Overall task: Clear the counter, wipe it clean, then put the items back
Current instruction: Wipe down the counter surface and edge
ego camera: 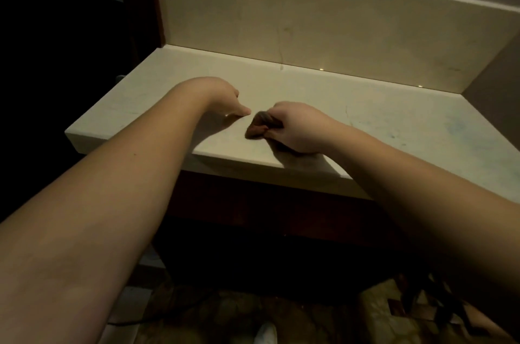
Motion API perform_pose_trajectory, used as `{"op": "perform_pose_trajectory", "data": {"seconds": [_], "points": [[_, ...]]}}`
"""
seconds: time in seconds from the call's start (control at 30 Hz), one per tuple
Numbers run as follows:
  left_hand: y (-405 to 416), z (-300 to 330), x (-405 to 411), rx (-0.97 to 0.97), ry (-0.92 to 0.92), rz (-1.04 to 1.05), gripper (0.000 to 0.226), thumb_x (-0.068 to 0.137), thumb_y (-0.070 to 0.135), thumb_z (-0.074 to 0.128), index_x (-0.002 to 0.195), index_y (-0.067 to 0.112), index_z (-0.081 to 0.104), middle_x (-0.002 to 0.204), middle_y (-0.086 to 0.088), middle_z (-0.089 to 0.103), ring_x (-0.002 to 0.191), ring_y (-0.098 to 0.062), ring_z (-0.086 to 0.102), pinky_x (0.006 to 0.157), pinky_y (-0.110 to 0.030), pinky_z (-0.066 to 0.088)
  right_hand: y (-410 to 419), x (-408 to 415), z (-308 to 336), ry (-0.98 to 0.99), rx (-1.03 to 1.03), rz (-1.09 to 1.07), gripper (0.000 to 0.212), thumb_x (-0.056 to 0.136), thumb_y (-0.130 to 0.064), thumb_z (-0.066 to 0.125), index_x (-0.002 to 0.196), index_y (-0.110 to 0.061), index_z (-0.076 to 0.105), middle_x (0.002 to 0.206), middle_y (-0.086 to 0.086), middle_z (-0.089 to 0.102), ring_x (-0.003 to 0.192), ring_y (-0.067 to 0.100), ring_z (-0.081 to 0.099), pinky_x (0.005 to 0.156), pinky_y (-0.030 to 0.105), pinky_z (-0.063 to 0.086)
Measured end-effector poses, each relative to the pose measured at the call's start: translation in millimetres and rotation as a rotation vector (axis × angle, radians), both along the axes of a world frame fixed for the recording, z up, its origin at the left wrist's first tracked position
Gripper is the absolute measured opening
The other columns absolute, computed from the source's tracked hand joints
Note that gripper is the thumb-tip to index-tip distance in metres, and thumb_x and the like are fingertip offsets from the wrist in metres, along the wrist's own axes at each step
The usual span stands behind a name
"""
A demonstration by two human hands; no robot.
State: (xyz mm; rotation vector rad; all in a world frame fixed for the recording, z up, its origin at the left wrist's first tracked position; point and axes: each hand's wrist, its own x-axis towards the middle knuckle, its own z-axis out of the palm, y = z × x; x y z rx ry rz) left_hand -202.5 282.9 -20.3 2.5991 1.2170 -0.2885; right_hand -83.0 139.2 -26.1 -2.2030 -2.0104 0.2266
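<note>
The right hand [298,128] grasps a crumpled brown cloth [260,126] on the pale stone counter [394,124], its bunched length running forward-left. The left hand [225,102] rests beside it, fingers curled, grasping nothing.

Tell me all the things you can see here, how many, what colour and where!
counter: one, cream, across the middle, faint bluish smudges at its right end
backsplash: one, cream, upright behind the counter
cloth: one, brown, bunched on the counter near its front edge
floor: one, dark and patterned, below the counter
left hand: one, resting on the counter, left of the cloth
right hand: one, gripping the cloth
</note>
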Motion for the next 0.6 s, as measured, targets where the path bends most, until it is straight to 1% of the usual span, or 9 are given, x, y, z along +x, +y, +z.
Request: {"op": "perform_pose_trajectory", "data": {"seconds": [0.1, 0.2, 0.23, 0.3, 0.4, 0.43, 0.5, 0.53, 0.6], "points": [[-0.7, 1.9, -1.4, 0.011, 0.004, -0.01, 0.064, 0.092, 0.058, 0.048, 0.142, 0.018, 0.044, 0.143, -0.006, 0.047, 0.129, -0.03, 0.043, 0.103, -0.046, 0.037, -42.2, 7.8, 0.1, 0.006, -0.022, 0.068, 0.015, 0.092, -0.031, 0.057, 0.1, -0.023, 0.066, 0.095, -0.005, 0.055, 0.084, 0.013, 0.054, 0.074, 0.029, 0.043], [-2.8, 2.0, -2.2, 0.027, 0.012, -0.026, 0.062, 0.094, 0.058, 0.045, 0.141, 0.017, 0.045, 0.14, -0.007, 0.049, 0.127, -0.03, 0.045, 0.1, -0.045, 0.038, -73.2, 17.5, -0.7, 0.005, -0.044, 0.085, 0.013, 0.093, -0.028, 0.059, 0.103, -0.025, 0.067, 0.095, -0.008, 0.054, 0.069, -0.003, 0.05, 0.063, 0.013, 0.037], [-3.0, 1.9, -1.9, 0.032, 0.014, -0.03, 0.062, 0.094, 0.058, 0.045, 0.141, 0.016, 0.045, 0.14, -0.007, 0.049, 0.127, -0.03, 0.045, 0.1, -0.045, 0.038, -75.5, 18.6, 1.0, 0.007, -0.054, 0.075, 0.01, 0.093, -0.028, 0.059, 0.1, -0.026, 0.066, 0.093, -0.01, 0.053, 0.068, -0.005, 0.049, 0.06, 0.012, 0.035], [-2.7, 2.3, -1.8, 0.04, 0.022, -0.031, 0.063, 0.094, 0.058, 0.044, 0.141, 0.016, 0.045, 0.141, -0.007, 0.048, 0.127, -0.03, 0.044, 0.101, -0.045, 0.038, -68.6, 16.2, 5.6, 0.003, -0.091, 0.05, 0.002, 0.091, -0.029, 0.061, 0.09, -0.031, 0.061, 0.09, -0.011, 0.051, 0.072, 0.0, 0.052, 0.065, 0.02, 0.038], [-0.6, 1.7, -0.8, 0.048, 0.034, -0.033, 0.065, 0.093, 0.06, 0.044, 0.141, 0.017, 0.045, 0.142, -0.007, 0.048, 0.127, -0.029, 0.045, 0.102, -0.045, 0.039, -39.1, 1.6, 5.4, 0.002, -0.072, 0.055, 0.009, 0.089, -0.029, 0.061, 0.083, -0.035, 0.058, 0.093, -0.006, 0.055, 0.087, 0.017, 0.056, 0.075, 0.031, 0.043], [0.0, 1.1, -0.7, 0.045, 0.031, -0.029, 0.065, 0.092, 0.061, 0.045, 0.141, 0.017, 0.045, 0.142, -0.006, 0.048, 0.127, -0.029, 0.045, 0.101, -0.045, 0.039, -28.5, -4.4, 3.8, 0.0, -0.055, 0.054, 0.003, 0.089, -0.029, 0.06, 0.088, -0.032, 0.06, 0.095, -0.004, 0.056, 0.09, 0.019, 0.056, 0.079, 0.033, 0.045], [0.8, -0.2, -1.2, 0.043, 0.019, -0.018, 0.066, 0.091, 0.062, 0.046, 0.141, 0.019, 0.045, 0.143, -0.006, 0.048, 0.127, -0.028, 0.045, 0.101, -0.045, 0.039, -14.5, -13.6, 1.6, -0.018, -0.031, 0.044, 0.014, 0.091, -0.03, 0.057, 0.101, -0.024, 0.063, 0.098, -0.003, 0.055, 0.094, 0.021, 0.055, 0.082, 0.034, 0.045], [1.2, -0.7, -1.2, 0.046, 0.012, -0.017, 0.067, 0.09, 0.062, 0.046, 0.142, 0.02, 0.044, 0.144, -0.005, 0.047, 0.128, -0.028, 0.044, 0.101, -0.045, 0.038, -13.6, -14.8, 0.4, -0.018, -0.026, 0.04, 0.016, 0.091, -0.03, 0.056, 0.104, -0.022, 0.063, 0.097, -0.004, 0.054, 0.093, 0.021, 0.054, 0.081, 0.034, 0.045], [2.7, -1.7, -1.5, 0.051, 0.004, -0.018, 0.068, 0.09, 0.063, 0.046, 0.144, 0.021, 0.042, 0.146, -0.004, 0.044, 0.131, -0.028, 0.042, 0.103, -0.046, 0.037, -24.3, -10.0, 0.3, 0.002, -0.015, 0.068, 0.014, 0.091, -0.028, 0.057, 0.102, -0.023, 0.063, 0.095, -0.005, 0.053, 0.09, 0.018, 0.054, 0.077, 0.032, 0.043]]}}
